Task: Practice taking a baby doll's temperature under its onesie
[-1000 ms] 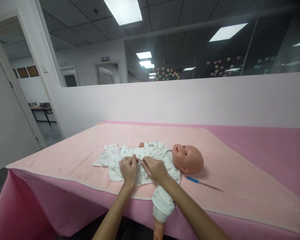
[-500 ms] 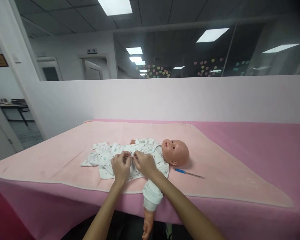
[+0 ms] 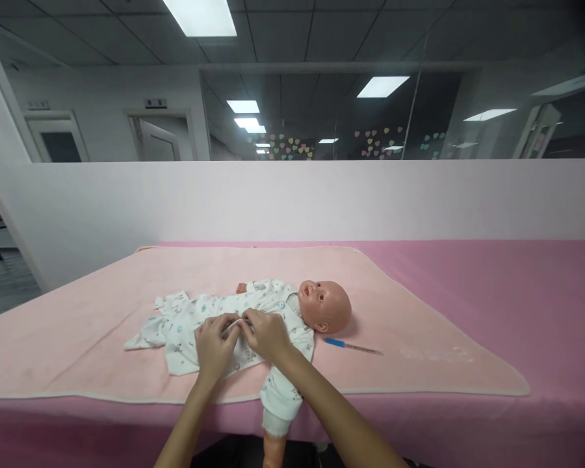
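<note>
A baby doll [image 3: 324, 305] lies on its back with its head to the right, dressed in a white printed baby gown [image 3: 188, 331]. Over the gown's front, my left hand [image 3: 215, 346] is closed, fingertips pinching a thin white strip of cloth [image 3: 231, 326], which looks like the gown's edge or a tie. My right hand [image 3: 267, 335] meets it from the other side, thumb and fingers pinched on the same strip. Fingertips partly cover what is held. One sleeved doll arm [image 3: 279, 400] hangs over the near edge, beneath my right forearm.
A thermometer [image 3: 353, 346] with a blue end lies beside the doll's head. Beneath the doll is a peach blanket [image 3: 102, 286], spread over a pink table cover [image 3: 556, 312]. A white half wall [image 3: 292, 201] with glass above stands behind the table.
The view has turned slightly to the right, so everything sits further left. The white strip between my fingertips now shows more clearly, raised off the gown. The doll and thermometer stay in place.
</note>
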A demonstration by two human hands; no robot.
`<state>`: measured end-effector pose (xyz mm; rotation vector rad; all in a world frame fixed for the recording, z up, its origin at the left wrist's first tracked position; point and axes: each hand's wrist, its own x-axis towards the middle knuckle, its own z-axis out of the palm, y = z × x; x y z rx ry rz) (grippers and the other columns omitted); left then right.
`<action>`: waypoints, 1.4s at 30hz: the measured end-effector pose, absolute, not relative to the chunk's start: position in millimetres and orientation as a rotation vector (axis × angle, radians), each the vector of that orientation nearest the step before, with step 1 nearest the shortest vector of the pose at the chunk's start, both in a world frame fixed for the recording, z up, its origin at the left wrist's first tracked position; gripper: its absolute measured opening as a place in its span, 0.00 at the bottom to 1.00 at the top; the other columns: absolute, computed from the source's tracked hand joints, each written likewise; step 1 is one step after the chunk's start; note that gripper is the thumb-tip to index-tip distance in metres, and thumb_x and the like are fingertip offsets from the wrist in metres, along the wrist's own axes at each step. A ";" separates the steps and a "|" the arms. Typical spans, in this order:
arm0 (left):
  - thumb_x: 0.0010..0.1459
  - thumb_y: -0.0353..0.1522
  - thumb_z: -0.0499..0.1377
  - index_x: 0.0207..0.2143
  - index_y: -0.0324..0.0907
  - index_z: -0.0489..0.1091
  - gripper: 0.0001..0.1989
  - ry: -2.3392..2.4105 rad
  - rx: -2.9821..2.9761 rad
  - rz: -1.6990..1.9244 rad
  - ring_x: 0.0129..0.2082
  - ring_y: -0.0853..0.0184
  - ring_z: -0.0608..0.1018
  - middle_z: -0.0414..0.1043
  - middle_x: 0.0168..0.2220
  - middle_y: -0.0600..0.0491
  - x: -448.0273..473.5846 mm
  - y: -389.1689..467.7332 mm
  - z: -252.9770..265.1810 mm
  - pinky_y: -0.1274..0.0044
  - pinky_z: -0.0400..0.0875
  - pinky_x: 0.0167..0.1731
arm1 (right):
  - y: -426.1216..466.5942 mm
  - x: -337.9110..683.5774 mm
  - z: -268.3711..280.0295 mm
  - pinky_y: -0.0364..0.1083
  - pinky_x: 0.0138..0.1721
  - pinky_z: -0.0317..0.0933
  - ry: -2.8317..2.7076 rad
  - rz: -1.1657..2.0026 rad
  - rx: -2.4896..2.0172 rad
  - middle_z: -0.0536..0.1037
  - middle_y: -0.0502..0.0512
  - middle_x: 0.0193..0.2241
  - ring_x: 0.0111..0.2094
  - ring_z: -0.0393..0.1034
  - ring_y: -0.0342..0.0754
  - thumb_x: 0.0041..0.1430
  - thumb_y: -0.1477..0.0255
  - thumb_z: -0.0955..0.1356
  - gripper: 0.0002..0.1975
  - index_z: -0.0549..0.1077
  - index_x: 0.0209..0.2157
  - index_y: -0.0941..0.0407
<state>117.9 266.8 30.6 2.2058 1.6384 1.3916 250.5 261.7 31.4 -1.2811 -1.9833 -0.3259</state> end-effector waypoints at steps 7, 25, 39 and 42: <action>0.50 0.35 0.52 0.30 0.48 0.71 0.08 1.649 2.164 1.393 0.38 0.62 0.70 0.74 0.32 0.57 119.8 264.7 31.5 0.67 0.54 0.44 | 262.3 251.2 29.1 0.39 0.23 0.46 -1.985 -0.284 -1.285 0.75 0.48 0.26 0.23 0.67 0.41 0.62 0.67 0.56 0.10 0.65 0.33 0.55; 0.52 0.35 0.53 0.29 0.46 0.70 0.07 1.629 2.247 1.377 0.35 0.64 0.71 0.74 0.31 0.57 122.9 260.9 26.8 0.70 0.55 0.41 | 260.6 252.3 27.2 0.42 0.20 0.38 -2.013 -0.414 -1.331 0.74 0.49 0.22 0.20 0.67 0.41 0.64 0.68 0.54 0.11 0.63 0.34 0.56; 0.50 0.33 0.55 0.31 0.46 0.72 0.07 1.507 2.215 1.488 0.33 0.67 0.73 0.75 0.31 0.56 122.3 261.0 26.5 0.72 0.62 0.41 | 253.3 253.1 31.7 0.41 0.22 0.46 -2.029 -0.355 -1.344 0.76 0.51 0.27 0.25 0.69 0.43 0.63 0.68 0.55 0.12 0.65 0.37 0.56; 0.49 0.32 0.56 0.35 0.46 0.71 0.09 1.480 2.172 1.498 0.31 0.68 0.74 0.74 0.28 0.56 120.0 260.9 25.5 0.73 0.64 0.39 | 253.0 253.4 29.6 0.40 0.24 0.49 -2.005 -0.317 -1.261 0.76 0.51 0.31 0.29 0.70 0.44 0.60 0.68 0.57 0.11 0.66 0.40 0.54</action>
